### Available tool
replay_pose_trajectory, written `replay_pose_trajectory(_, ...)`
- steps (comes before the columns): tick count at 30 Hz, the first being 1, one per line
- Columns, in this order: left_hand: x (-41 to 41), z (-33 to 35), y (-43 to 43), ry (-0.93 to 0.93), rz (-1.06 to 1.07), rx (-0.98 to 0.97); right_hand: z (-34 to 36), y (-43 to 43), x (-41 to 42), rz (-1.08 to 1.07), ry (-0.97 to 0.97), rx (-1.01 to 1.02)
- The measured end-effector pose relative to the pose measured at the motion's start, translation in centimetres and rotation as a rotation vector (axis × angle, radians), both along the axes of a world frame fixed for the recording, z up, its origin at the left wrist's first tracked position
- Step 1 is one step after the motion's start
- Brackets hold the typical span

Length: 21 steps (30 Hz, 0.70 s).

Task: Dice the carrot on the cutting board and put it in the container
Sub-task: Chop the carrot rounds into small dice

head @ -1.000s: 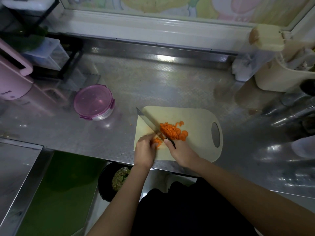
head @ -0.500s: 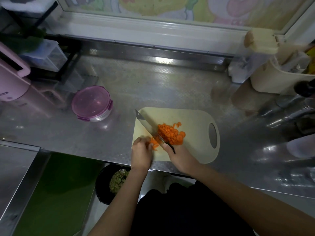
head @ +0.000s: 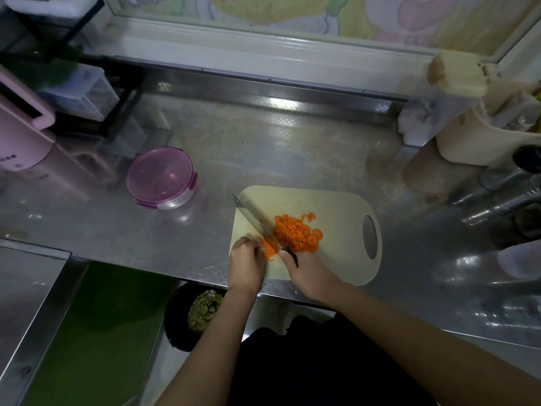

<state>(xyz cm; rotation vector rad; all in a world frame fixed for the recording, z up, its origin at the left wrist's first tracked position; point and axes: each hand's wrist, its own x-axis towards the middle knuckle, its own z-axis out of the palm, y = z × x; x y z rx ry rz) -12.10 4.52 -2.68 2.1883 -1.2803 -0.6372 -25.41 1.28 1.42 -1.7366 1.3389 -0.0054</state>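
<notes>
A cream cutting board (head: pixel 342 206) lies on the steel counter near its front edge. On it sits a heap of diced and sliced carrot (head: pixel 294 232). My right hand (head: pixel 310 273) is shut on the handle of a knife (head: pixel 254 222), its blade slanting up-left beside the heap. My left hand (head: pixel 246 263) presses curled fingers on a small uncut bunch of carrot (head: pixel 268 249) just left of the blade. A round container with a purple lid (head: pixel 161 177) stands closed on the counter, left of the board.
A pink appliance (head: pixel 17 136) and clear drawers (head: pixel 85 95) stand at the back left. A cream utensil holder (head: pixel 480 142) and metal items (head: pixel 494 200) crowd the right. Below the counter edge sits a black bin (head: pixel 190 317) with scraps.
The knife blade has shifted slightly along the carrot while both hands stay in place on the board. The camera view has drifted a little.
</notes>
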Motion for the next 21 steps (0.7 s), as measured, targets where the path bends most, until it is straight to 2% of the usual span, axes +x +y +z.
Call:
replay_pose_trajectory(7, 0.0, 0.1, 0.1, -0.007, -0.013, -0.014, -0.4, -0.2, 1.1, 0.051, -0.03, -0.058)
replay_pose_trajectory(16, -0.1, 0.3, 0.4, 0.021, 0.019, -0.054, -0.4, -1.6, -0.2, -0.063, -0.066, -0.031)
replay_pose_trajectory(21, 0.0, 0.5, 0.3, 0.045, 0.059, -0.058, 0.0, -1.2, -1.1, -0.025, -0.072, -0.045)
